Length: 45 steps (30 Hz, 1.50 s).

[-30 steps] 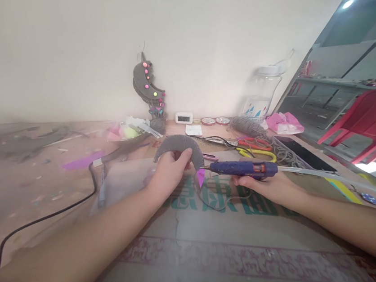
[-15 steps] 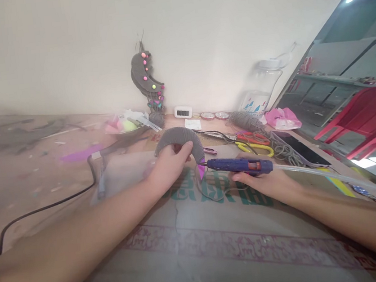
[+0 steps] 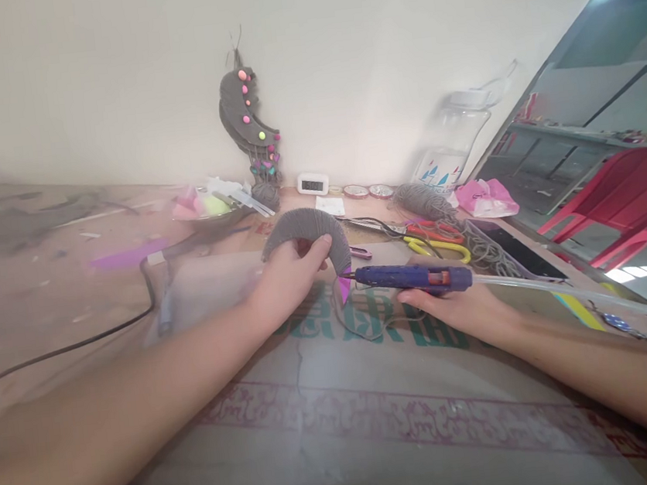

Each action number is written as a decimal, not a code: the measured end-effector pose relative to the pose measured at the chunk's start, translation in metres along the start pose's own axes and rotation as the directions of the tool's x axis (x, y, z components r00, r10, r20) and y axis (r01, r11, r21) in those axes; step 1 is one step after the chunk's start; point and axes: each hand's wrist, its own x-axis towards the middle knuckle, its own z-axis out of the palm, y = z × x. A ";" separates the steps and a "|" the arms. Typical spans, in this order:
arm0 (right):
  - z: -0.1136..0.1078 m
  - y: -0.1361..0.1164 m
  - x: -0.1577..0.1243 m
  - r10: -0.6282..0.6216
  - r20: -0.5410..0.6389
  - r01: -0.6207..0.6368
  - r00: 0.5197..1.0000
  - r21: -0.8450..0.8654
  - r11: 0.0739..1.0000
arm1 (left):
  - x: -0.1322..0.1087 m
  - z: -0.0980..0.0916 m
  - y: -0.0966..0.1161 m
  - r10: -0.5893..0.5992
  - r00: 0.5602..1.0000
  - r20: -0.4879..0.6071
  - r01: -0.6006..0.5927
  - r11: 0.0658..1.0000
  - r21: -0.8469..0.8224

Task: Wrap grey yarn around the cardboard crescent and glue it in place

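Pinching grey yarn-wrapped crescent (image 3: 305,221), left hand (image 3: 296,265)!
Right hand (image 3: 459,301) clasps blue plastic glue gun (image 3: 401,278) (presumably hot): one wobble could mean burns

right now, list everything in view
wrapped crescent: 1, grey with purple tip, centre
glue gun: 1, blue, right of centre
hanging crescent: 1, grey, on partition
clock: 1, white, by partition
scissors: count unclear, red and yellow handles, right
yarn bundle: 1, grey, right rear
bottle: 1, clear, right rear
bag: 1, pink, right rear
phone: 1, black, right
chair: 1, red, far right
cord: 1, black, left
strip: 1, purple, left
scraps: uncounted, blurred, left
left grip: 1, around wrapped crescent
right grip: 1, around glue gun
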 end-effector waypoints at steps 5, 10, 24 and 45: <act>0.000 -0.005 -0.001 0.020 -0.008 -0.020 1.000 0.001 1.000 | -0.001 -0.001 0.001 0.002 1.000 0.000 -0.002 1.000 -0.008; -0.001 -0.006 -0.003 -0.004 -0.011 0.004 1.000 0.018 1.000 | -0.001 -0.001 0.002 -0.001 1.000 0.008 0.001 1.000 -0.001; -0.001 0.000 -0.001 -0.066 0.019 0.064 0.998 0.108 0.992 | -0.002 0.000 0.002 -0.029 1.000 -0.009 0.029 1.000 0.000; 0.003 -0.001 0.000 -0.024 -0.022 0.024 0.999 -0.004 1.000 | -0.002 -0.001 0.005 -0.042 0.999 0.012 0.042 0.999 -0.011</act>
